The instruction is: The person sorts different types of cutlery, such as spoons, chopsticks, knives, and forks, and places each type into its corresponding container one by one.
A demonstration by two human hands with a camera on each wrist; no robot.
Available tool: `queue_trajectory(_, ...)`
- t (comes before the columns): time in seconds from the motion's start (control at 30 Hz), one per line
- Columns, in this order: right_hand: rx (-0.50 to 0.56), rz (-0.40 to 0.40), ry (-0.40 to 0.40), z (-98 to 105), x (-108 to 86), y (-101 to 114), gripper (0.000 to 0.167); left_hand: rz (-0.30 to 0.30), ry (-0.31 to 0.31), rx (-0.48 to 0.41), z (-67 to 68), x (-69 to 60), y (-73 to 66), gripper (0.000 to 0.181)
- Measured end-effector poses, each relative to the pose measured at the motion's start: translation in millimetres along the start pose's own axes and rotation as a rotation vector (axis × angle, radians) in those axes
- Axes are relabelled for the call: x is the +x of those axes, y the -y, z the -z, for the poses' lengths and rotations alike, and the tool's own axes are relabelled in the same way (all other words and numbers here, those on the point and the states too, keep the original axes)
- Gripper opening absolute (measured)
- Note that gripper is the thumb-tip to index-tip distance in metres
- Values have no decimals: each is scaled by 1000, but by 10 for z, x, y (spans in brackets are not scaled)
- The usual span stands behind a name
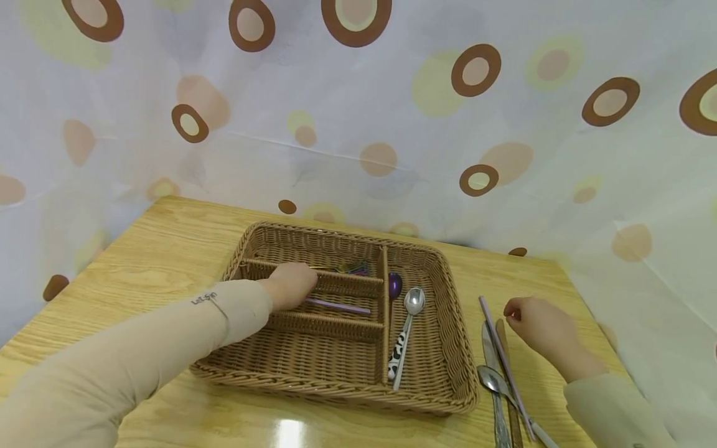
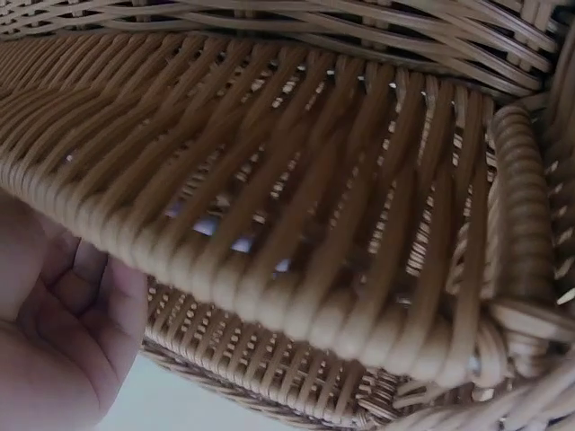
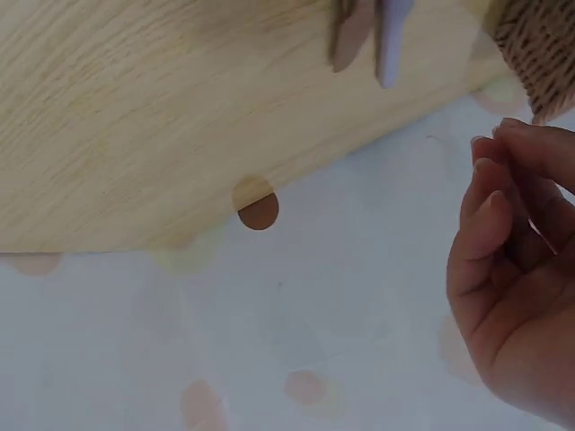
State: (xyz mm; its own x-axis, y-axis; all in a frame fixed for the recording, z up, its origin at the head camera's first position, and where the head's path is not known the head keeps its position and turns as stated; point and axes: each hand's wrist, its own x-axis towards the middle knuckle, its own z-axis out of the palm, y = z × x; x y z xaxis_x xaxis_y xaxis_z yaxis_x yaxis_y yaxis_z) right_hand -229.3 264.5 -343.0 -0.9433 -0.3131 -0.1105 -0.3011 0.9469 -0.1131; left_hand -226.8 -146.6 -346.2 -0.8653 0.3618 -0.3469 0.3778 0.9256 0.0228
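My left hand (image 1: 291,285) reaches into the middle compartment of a wicker cutlery basket (image 1: 336,389). Its fingers are curled at the left end of a purple chopstick (image 1: 342,307), which runs rightward from under the hand. The fingertips are hidden in the head view. In the left wrist view, the left hand (image 2: 63,332) is partly behind a woven divider (image 2: 269,206). My right hand (image 1: 546,330) hovers right of the basket, fingers loosely bent and holding nothing. Beside it another purple chopstick (image 1: 506,367) lies across a table knife (image 1: 490,345), a spoon (image 1: 493,379) and a brown-handled utensil (image 1: 502,336).
In the basket's right compartment lie a silver spoon with a cow-patterned handle (image 1: 399,351), another slim silver handle beside it and a purple spoon (image 1: 394,285). Gold and purple cutlery (image 1: 358,269) shows in the back compartment. A patterned sheet (image 1: 358,124) hangs behind the wooden table (image 1: 173,230).
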Motion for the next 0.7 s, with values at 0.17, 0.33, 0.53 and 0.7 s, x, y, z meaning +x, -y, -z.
queue_trajectory(0.17, -149, 182, -102, -215, 6, -93, 11, 8, 24, 86, -32, 17, -67, 12)
queue_trajectory(0.33, -199, 304, -193, -381, -23, -190, 19, 18, 35, 170, -65, 31, -95, 10)
queue_trajectory(0.53, -189, 303, -215, -456, -28, -225, 20, 31, 34, 93, -55, 23, -66, 10)
queue_trajectory(0.7, -187, 317, -159, -498, -32, -232, 19, 36, -34, 50, 13, -25, -75, 10)
